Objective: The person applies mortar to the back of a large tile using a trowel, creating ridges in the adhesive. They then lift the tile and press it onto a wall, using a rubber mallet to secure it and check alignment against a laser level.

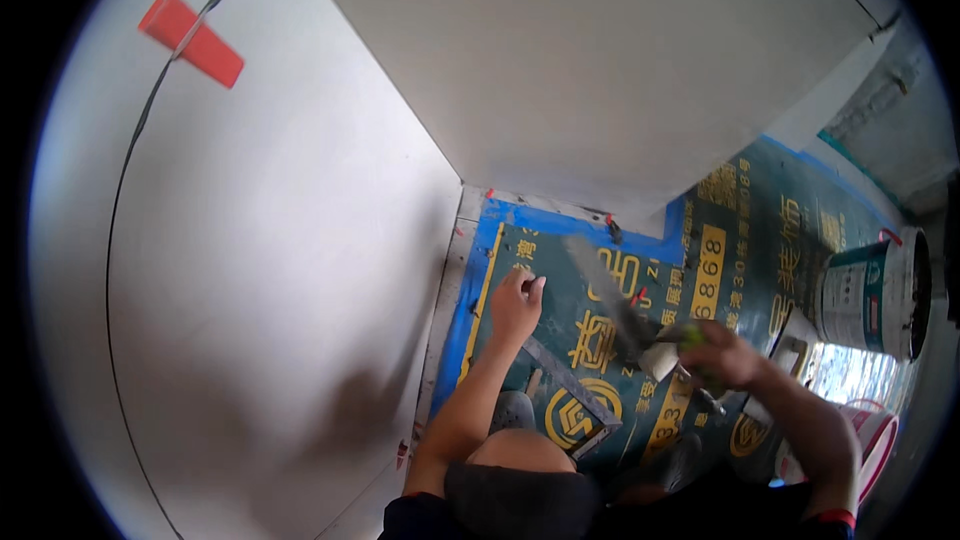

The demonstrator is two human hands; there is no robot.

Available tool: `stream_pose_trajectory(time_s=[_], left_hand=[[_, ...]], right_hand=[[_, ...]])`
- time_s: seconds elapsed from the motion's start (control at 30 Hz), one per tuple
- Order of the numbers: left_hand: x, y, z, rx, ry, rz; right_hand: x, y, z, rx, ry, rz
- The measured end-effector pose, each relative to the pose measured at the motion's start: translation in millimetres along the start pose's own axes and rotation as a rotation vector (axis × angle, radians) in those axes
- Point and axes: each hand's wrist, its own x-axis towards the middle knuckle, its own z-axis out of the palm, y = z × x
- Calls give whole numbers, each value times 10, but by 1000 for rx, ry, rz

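My left hand [517, 305] is raised near the left edge of the printed green floor sheet. Its fingers are curled together, and whatever may be in them is too small to make out. On the right, my right hand [718, 355] grips a long grey-bladed tool [605, 290] with a yellow-green handle. Motion smears the blade, which points toward the far left. A whitish cylindrical piece [658, 361] shows beside that hand; whether it belongs to the tool I cannot tell. Between my arms an L-shaped metal square [575, 382] lies on the floor sheet [550, 260].
Large pale panels stand at left [300, 240] and ahead [600, 60], meeting in a corner. A red wedge-shaped piece [200, 45] sits on the left panel's edge. A white-and-green bucket [865, 300] and a pinkish-white bucket [872, 445] stand at right.
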Motion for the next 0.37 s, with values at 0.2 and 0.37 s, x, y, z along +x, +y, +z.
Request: stream_pose_trajectory(time_s=[0.2,0.37], left_hand=[[-228,-347,103,83,30,-3],[-864,-353,-340,-10,-134,-334]], right_hand=[[1152,-741,953,601,-155,-124],[1572,-1035,1339,842,-156,-134]])
